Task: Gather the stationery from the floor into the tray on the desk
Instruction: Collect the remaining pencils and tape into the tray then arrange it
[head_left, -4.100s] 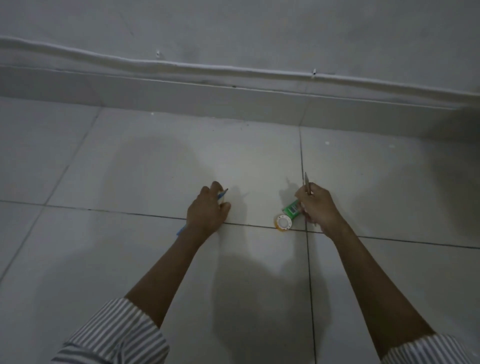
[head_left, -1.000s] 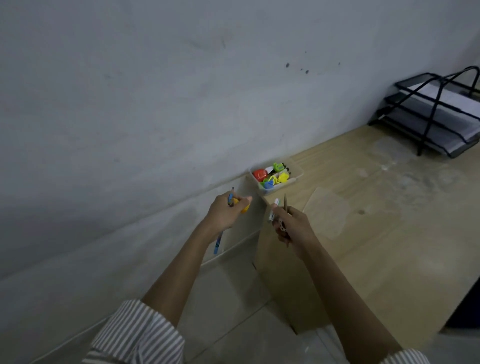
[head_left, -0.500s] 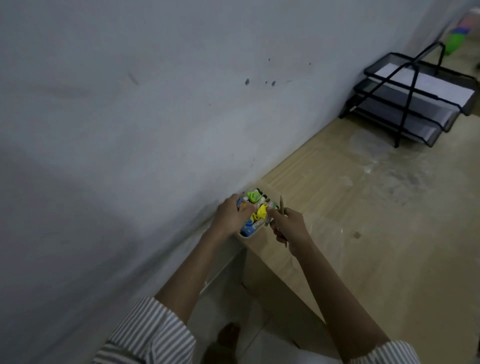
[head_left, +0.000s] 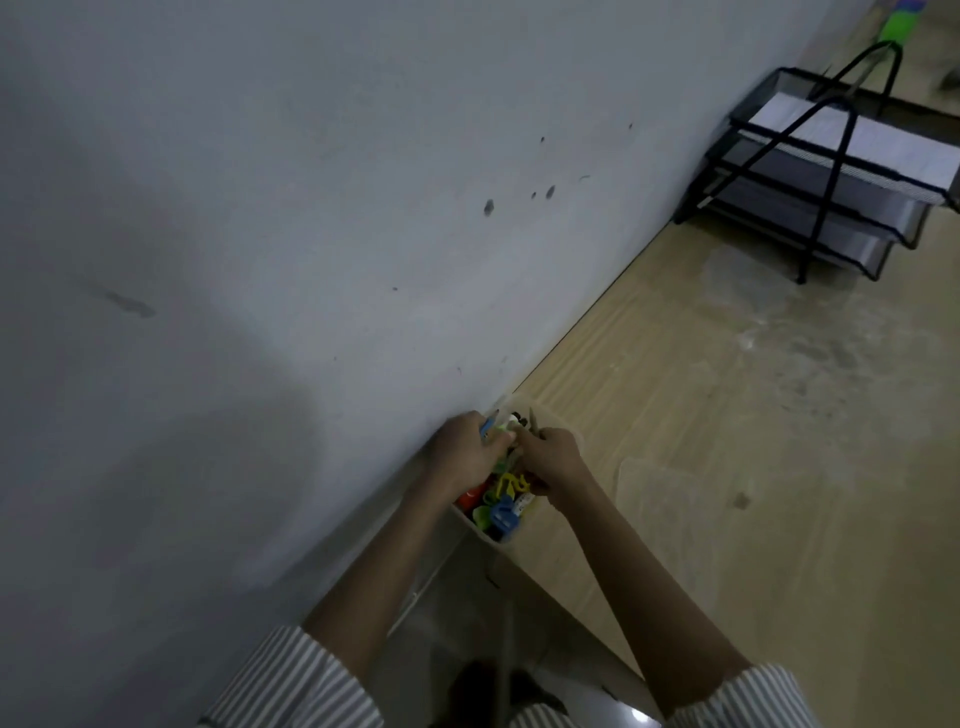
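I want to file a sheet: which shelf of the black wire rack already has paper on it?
The top shelf of the rack: a white sheet lies on it, while the lower shelves look dark and bare.

Single head-worn view, looking steeply down, tilted, close over desk (head_left: 727, 467) corner beside wall (head_left: 260, 260)

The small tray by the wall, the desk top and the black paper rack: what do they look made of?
Small tray: probably plastic, pale and translucent, since the coloured items show faintly through its wall. Desk top: light wood or wood-look laminate, matt, with straight grain lines; which of the two cannot be told. Black paper rack: likely metal, a thin dark wire frame with fine mesh shelves.
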